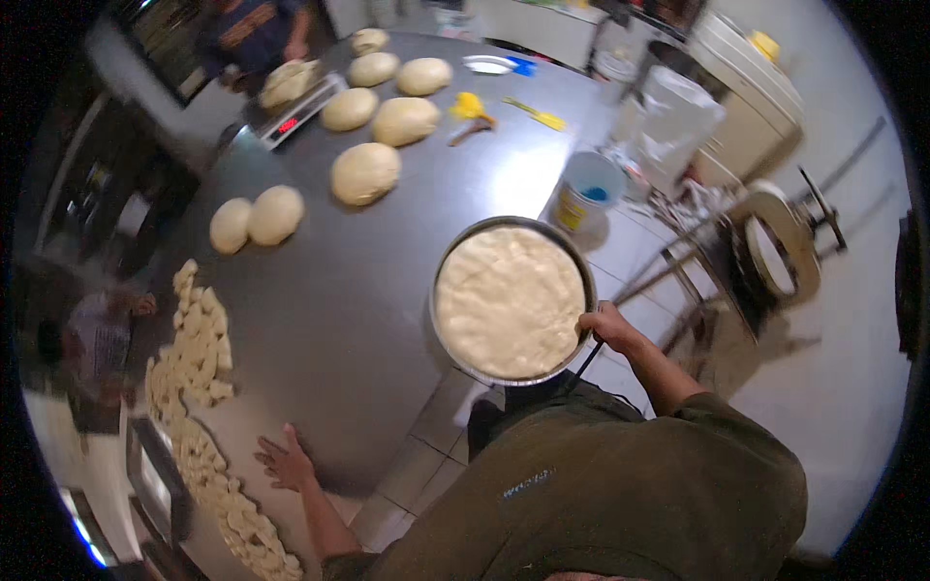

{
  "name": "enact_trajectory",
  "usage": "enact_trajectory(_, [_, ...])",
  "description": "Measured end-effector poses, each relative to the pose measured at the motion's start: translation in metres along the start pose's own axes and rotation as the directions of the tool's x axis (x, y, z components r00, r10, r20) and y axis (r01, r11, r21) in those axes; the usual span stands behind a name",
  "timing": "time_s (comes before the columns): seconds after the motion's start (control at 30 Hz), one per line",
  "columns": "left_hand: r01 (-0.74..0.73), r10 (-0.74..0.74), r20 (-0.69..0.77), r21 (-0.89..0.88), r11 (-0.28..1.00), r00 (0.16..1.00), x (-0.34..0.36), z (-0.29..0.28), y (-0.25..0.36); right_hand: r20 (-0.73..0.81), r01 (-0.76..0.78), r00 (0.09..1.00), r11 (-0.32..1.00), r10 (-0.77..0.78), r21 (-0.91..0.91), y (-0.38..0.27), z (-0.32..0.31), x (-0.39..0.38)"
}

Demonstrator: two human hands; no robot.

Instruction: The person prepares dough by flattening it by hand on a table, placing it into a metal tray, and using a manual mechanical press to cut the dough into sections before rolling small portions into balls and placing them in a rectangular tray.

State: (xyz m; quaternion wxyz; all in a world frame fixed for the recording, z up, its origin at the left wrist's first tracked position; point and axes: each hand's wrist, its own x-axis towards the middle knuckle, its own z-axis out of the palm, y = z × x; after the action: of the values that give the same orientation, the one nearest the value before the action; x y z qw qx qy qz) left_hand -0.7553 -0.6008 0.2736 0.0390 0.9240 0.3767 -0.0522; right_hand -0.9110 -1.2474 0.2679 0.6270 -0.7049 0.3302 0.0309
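Note:
My right hand is closed on the right rim of a round metal pan. Pale, soft dough fills the pan almost to its edge. The pan is at the near right edge of the steel table; whether it rests there or is held up I cannot tell. With fingers spread, my left hand is over the near left part of the table and holds nothing. Closest to it is a long strip of small cut dough pieces, apart from the fingers.
Several dough balls sit farther back. Another person stands behind a scale bearing dough. A yellow tool and a yellow-handled utensil lie at the back. A bucket and a metal-framed stand occupy the right-hand floor.

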Motion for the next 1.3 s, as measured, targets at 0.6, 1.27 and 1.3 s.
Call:
enact_trajectory(0.6, [-0.857, 0.853, 0.095, 0.12, 0.502, 0.513, -0.278, 0.047, 0.298, -0.509, 0.264, 0.466, 0.435, 0.724, 0.861, 0.272, -0.33, -0.131])
enact_trajectory(1.27, [-0.563, 0.698, -0.193, 0.463, 0.685, 0.69, -0.242, 0.097, 0.324, -0.425, 0.788, 0.467, -0.147, 0.776, 0.598, 0.161, -0.493, -0.014])
enact_trajectory(1.3, [-0.519, 0.688, -0.257, 0.495, 0.697, 0.678, -0.232, 0.111, 0.335, -0.528, 0.787, 0.531, -0.153, 0.663, 0.598, 0.175, -0.495, -0.009])
